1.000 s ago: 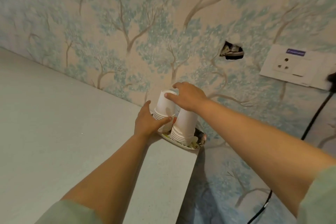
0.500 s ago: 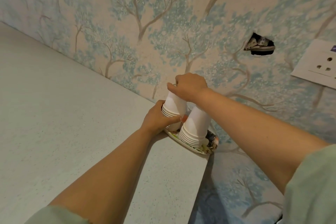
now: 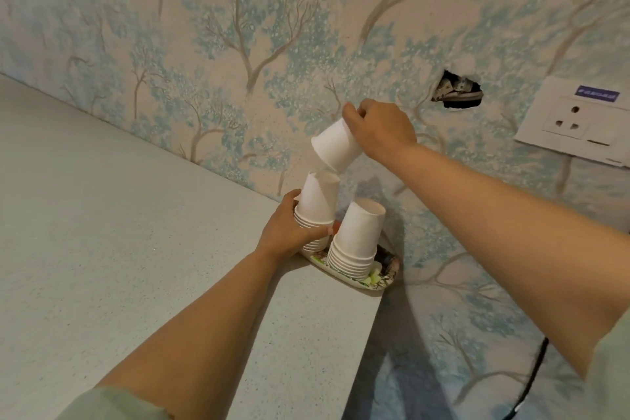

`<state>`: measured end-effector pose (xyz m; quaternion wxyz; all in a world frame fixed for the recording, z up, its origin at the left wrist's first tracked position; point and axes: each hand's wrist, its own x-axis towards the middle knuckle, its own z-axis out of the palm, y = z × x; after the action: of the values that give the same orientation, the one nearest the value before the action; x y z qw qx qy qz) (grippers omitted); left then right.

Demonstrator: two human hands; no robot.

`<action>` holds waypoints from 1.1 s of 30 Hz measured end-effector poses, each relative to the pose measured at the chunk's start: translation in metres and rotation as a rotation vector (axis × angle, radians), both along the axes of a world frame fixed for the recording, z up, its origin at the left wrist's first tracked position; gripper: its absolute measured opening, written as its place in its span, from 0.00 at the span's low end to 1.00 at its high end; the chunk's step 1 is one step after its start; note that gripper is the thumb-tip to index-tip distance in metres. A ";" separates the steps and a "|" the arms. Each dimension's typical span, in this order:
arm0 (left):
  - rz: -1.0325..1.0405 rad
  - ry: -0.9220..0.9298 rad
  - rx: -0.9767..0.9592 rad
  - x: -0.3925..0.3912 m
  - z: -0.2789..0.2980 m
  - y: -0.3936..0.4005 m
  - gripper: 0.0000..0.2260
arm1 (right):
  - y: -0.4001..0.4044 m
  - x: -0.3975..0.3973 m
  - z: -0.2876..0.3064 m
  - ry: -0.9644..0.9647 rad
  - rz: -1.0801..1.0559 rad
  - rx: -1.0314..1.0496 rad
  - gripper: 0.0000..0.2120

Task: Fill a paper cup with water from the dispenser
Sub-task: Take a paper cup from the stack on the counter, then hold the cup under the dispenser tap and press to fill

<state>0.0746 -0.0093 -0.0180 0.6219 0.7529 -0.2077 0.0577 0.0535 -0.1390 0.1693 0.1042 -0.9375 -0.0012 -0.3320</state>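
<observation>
Two stacks of upside-down white paper cups stand on a small patterned tray (image 3: pixel 381 281) at the counter's far right corner. My left hand (image 3: pixel 289 232) grips the left stack (image 3: pixel 317 201) low down. My right hand (image 3: pixel 380 129) holds a single white paper cup (image 3: pixel 335 145) by its base end, tilted, just above the left stack and barely apart from its top. The right stack (image 3: pixel 356 237) stands untouched. No dispenser is in view.
The pale speckled counter (image 3: pixel 136 249) runs left and toward me, ending at an edge just right of the tray. Tree-patterned wallpaper covers the wall, with a hole (image 3: pixel 456 94), a white socket plate (image 3: pixel 576 121) and a black cable (image 3: pixel 535 372) at lower right.
My right hand has lifted one cup off the top of the left stack and tilted it. My left hand keeps its grip on that stack.
</observation>
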 end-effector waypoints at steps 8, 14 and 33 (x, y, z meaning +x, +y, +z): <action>0.072 -0.023 -0.006 -0.052 0.002 0.018 0.45 | 0.000 -0.056 -0.016 0.050 -0.069 0.422 0.26; 0.086 -0.149 -0.052 -0.140 0.002 0.049 0.41 | 0.033 -0.119 -0.055 0.207 -0.143 0.688 0.26; -0.388 -0.269 0.212 -0.351 0.001 0.043 0.29 | 0.086 -0.440 -0.188 0.263 -0.025 0.755 0.21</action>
<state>-0.2761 0.0338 -0.0165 0.5056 0.7456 -0.4339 0.0149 -0.3865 -0.0535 -0.0191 0.4365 -0.8679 0.1455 -0.1875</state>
